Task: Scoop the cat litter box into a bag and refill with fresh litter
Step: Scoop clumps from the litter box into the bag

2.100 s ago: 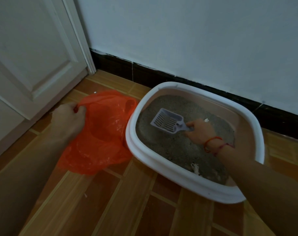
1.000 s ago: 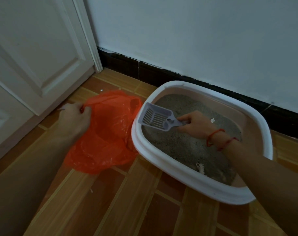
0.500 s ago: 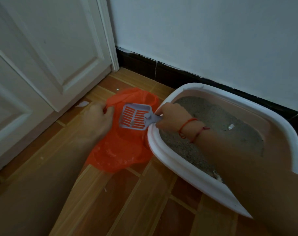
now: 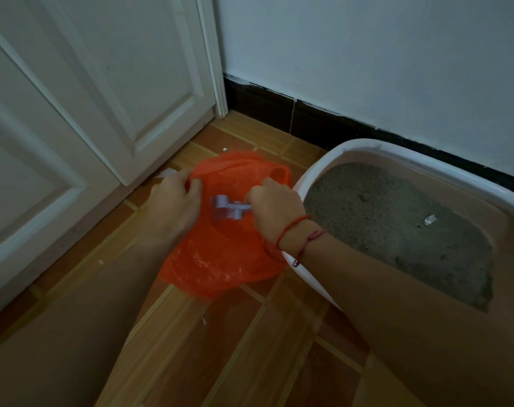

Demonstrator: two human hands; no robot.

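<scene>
An orange plastic bag (image 4: 220, 259) lies on the floor left of the white-rimmed litter box (image 4: 376, 148). My left hand (image 4: 173, 204) pinches the bag's left edge and holds its mouth apart. My right hand (image 4: 273, 207) grips the handle of the pale lilac scoop (image 4: 225, 210), which is tipped head-down inside the bag's opening. Grey litter (image 4: 396, 227) fills the box, with a small white scrap (image 4: 429, 220) lying on it. The near part of the box is hidden behind my right forearm.
A white panelled door (image 4: 88, 98) stands at the left, its frame meeting a white wall with a black skirting (image 4: 279, 110) behind the box. The floor is wood-pattern tile (image 4: 235, 348) with a few white crumbs.
My right hand carried the scoop out of the litter box leftward over the rim and turned it head-down into the bag. My left hand kept hold of the bag's edge.
</scene>
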